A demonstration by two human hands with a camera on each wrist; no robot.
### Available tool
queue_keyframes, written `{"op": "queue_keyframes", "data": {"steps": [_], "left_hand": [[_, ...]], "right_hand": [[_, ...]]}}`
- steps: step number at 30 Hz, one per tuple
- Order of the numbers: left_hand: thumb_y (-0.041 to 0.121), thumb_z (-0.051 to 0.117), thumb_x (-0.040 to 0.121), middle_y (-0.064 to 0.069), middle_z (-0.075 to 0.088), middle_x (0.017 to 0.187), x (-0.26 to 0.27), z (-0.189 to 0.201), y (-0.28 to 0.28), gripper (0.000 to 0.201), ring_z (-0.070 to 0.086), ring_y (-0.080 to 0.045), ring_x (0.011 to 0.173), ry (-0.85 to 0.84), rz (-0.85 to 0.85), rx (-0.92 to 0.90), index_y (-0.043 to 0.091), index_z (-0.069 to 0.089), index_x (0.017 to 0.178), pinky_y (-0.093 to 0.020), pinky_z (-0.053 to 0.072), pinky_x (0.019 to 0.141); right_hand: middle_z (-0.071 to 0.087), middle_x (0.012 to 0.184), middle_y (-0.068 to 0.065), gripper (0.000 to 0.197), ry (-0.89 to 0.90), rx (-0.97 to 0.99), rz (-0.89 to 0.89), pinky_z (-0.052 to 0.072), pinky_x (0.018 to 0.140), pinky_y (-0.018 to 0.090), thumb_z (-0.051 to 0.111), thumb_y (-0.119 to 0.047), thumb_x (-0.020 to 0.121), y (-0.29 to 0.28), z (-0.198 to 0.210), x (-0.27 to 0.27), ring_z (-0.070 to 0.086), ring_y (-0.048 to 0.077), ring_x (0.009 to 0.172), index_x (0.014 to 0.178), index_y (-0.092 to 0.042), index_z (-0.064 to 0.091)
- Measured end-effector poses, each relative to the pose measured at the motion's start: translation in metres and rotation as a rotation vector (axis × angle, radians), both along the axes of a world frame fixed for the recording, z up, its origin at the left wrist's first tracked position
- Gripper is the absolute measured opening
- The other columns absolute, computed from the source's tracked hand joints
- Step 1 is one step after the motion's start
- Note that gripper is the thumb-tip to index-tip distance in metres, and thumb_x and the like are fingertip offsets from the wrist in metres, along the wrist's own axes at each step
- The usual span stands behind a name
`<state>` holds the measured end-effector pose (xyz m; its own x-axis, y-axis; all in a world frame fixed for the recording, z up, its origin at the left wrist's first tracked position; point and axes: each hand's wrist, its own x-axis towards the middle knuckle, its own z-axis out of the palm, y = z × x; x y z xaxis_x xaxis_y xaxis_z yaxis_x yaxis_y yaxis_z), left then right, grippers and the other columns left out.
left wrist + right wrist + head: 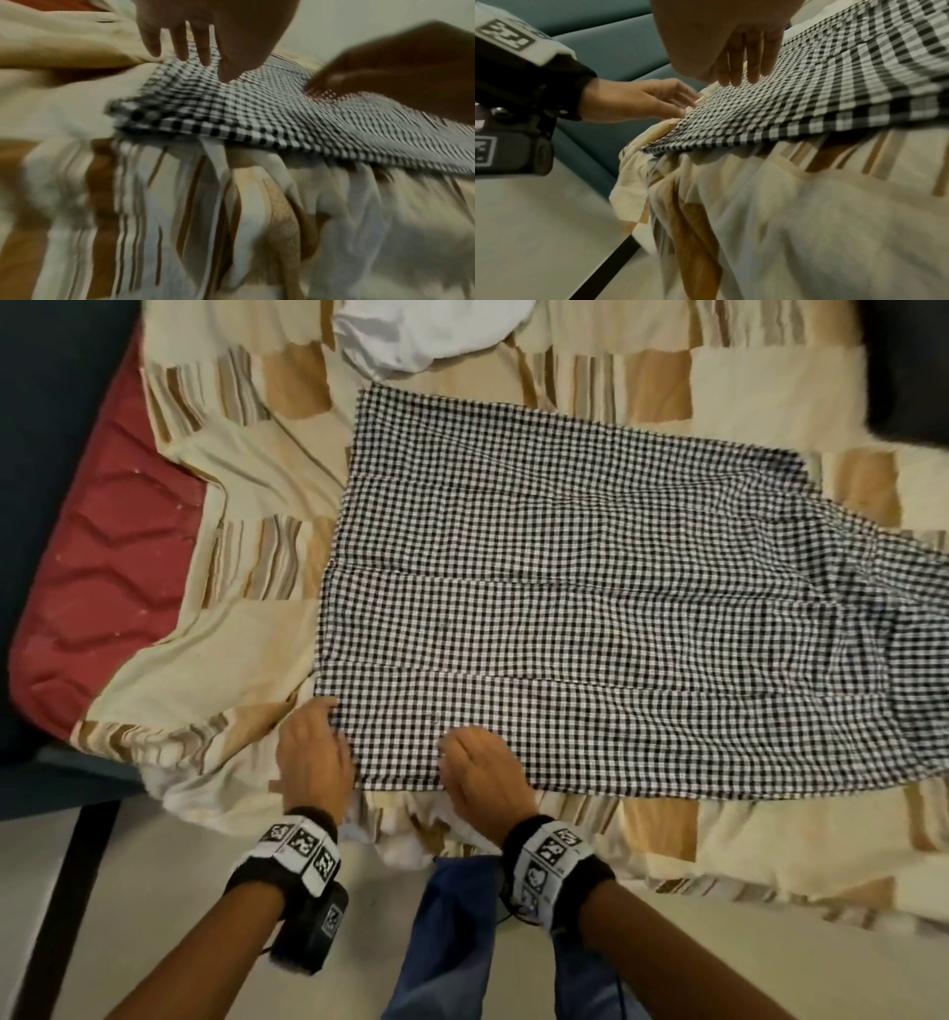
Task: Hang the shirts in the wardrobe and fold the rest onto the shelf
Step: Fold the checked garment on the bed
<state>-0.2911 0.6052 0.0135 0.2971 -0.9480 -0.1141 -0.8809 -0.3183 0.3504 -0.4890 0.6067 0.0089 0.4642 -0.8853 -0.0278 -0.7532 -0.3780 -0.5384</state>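
A black-and-white checked garment [565, 588] lies spread flat on the bed, its far-right part bunched and trailing off to the right. In the wrist views its near edge [231, 132] shows stacked layers. My left hand [321, 737] is at the garment's near-left corner, with straight fingers [203, 50] touching the cloth's edge there. My right hand [480, 762] lies palm-down on the garment just inside the near edge, and its straight fingertips [754, 69] rest on the checked cloth [808, 97]. Neither hand grips anything. A crumpled white garment [426, 331] lies at the far side of the bed.
A beige and brown patchwork bedsheet [719, 834] covers the bed and hangs over the near edge. Bare red mattress [102, 557] shows at the left. A dark object [909, 367] sits at the far right corner. Pale floor [169, 916] and my jeans are below.
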Motion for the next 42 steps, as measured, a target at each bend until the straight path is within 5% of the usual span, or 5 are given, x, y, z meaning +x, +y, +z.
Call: {"op": "queue_keyframes", "data": {"steps": [9, 13, 17, 31, 42], "left_hand": [[0.045, 0.069, 0.076, -0.009, 0.025, 0.152, -0.04, -0.055, -0.016, 0.086, 0.01, -0.036, 0.141, -0.268, -0.653, 0.373, 0.022, 0.024, 0.146, -0.067, 0.021, 0.101], [0.068, 0.009, 0.089, -0.004, 0.022, 0.153, -0.034, -0.046, -0.012, 0.074, 0.019, -0.038, 0.136, -0.249, -0.633, 0.463, 0.023, 0.026, 0.145, -0.044, -0.018, 0.111], [0.068, 0.013, 0.089, -0.007, 0.032, 0.147, -0.036, -0.046, -0.014, 0.072, 0.025, -0.04, 0.131, -0.292, -0.634, 0.487, 0.022, 0.033, 0.14, -0.072, 0.019, 0.097], [0.073, 0.019, 0.084, -0.016, 0.028, 0.149, -0.071, -0.036, -0.057, 0.078, 0.028, -0.049, 0.128, -0.223, -0.73, 0.562, 0.022, 0.03, 0.142, -0.075, 0.029, 0.085], [0.069, 0.049, 0.078, 0.003, -0.052, 0.13, -0.09, -0.014, -0.084, 0.114, -0.029, -0.043, 0.135, -0.239, -0.559, 0.898, 0.021, -0.043, 0.124, -0.069, 0.008, 0.106]], "right_hand": [[0.034, 0.151, 0.008, 0.069, 0.454, 0.212, -0.005, 0.022, 0.11, 0.053, 0.028, -0.061, 0.086, -0.019, -0.046, -0.081, 0.033, 0.027, 0.138, 0.144, -0.024, 0.033], [0.01, 0.158, 0.006, 0.074, 0.487, 0.235, -0.337, 0.005, 0.117, 0.05, 0.019, -0.066, 0.089, 0.011, -0.053, -0.237, 0.006, 0.026, 0.145, 0.15, -0.026, 0.01], [0.008, 0.158, 0.013, 0.097, 0.568, 0.42, -0.764, 0.009, 0.113, 0.059, -0.002, -0.078, 0.076, 0.025, -0.032, -0.336, 0.004, 0.03, 0.145, 0.151, -0.017, 0.009], [0.021, 0.156, 0.006, 0.078, 0.546, 0.113, 0.062, 0.028, 0.108, 0.058, 0.032, -0.072, 0.081, -0.04, -0.039, -0.079, 0.015, 0.022, 0.145, 0.147, -0.031, 0.026], [-0.013, 0.158, 0.004, 0.103, 0.671, 0.634, -0.851, -0.001, 0.112, 0.063, -0.012, -0.079, 0.063, -0.021, -0.02, -0.363, -0.011, 0.024, 0.145, 0.151, -0.024, -0.009]]}}
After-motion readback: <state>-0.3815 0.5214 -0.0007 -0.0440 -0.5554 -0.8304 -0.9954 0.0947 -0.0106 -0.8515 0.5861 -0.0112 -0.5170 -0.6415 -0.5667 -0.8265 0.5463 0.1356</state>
